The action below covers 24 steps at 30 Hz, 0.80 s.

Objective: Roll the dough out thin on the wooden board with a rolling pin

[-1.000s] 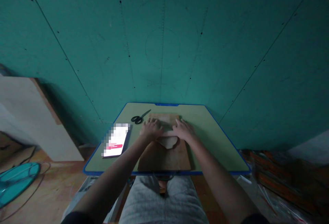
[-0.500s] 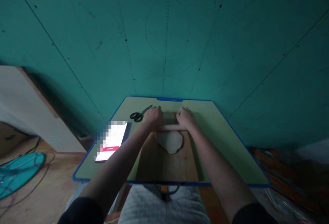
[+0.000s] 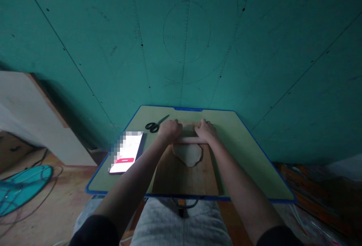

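Note:
A flattened sheet of dough [image 3: 187, 155] lies on a wooden cutting board [image 3: 185, 182]. Across its upper part rests a pale rolling pin [image 3: 190, 140]. My left hand [image 3: 171, 130] is closed around the pin's left end, and my right hand [image 3: 206, 129] grips the right end. Both hands partly hide the pin's ends. Beyond the pin, the far part of the dough shows dimly between my hands. Left of my left hand lie black-handled scissors [image 3: 154, 126], their blades pointing away to the right.
A phone [image 3: 127, 152] with a lit, partly blurred screen lies on the left of the blue-edged table [image 3: 243, 155]. The table's far edge is close to a green wall [image 3: 186, 50]. A pale panel [image 3: 42, 121] leans at left.
The whole view has shifted slightly. My hands stay on the rolling pin, which keeps nearly the same place on the dough.

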Motion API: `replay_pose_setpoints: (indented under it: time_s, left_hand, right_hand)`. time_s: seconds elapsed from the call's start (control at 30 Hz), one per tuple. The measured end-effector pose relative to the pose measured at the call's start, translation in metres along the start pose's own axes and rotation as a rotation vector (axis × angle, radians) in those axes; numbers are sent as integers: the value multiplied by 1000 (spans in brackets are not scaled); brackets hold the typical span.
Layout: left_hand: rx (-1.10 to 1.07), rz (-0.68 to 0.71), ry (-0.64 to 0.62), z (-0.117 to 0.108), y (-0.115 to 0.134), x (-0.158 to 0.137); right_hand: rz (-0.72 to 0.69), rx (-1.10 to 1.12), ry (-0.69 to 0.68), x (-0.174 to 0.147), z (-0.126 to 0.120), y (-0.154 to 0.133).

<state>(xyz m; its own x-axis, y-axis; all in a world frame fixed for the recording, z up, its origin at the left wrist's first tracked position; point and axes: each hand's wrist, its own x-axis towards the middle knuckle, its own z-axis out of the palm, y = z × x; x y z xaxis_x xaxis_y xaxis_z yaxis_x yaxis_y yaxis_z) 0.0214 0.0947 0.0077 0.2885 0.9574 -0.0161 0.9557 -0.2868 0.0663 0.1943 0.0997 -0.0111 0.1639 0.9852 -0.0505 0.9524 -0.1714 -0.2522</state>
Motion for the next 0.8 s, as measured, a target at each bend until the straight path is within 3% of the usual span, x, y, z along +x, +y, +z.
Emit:
replay_pose_setpoints:
  time_s: [0.27,0.8]
  left_hand:
    - [-152,-222,24,7,0,-21]
    - [-229,-244,58,7,8,-55]
  right_hand:
    - [-30,69,73,-23,1,9]
    - [-111,102,68,-58,2,20]
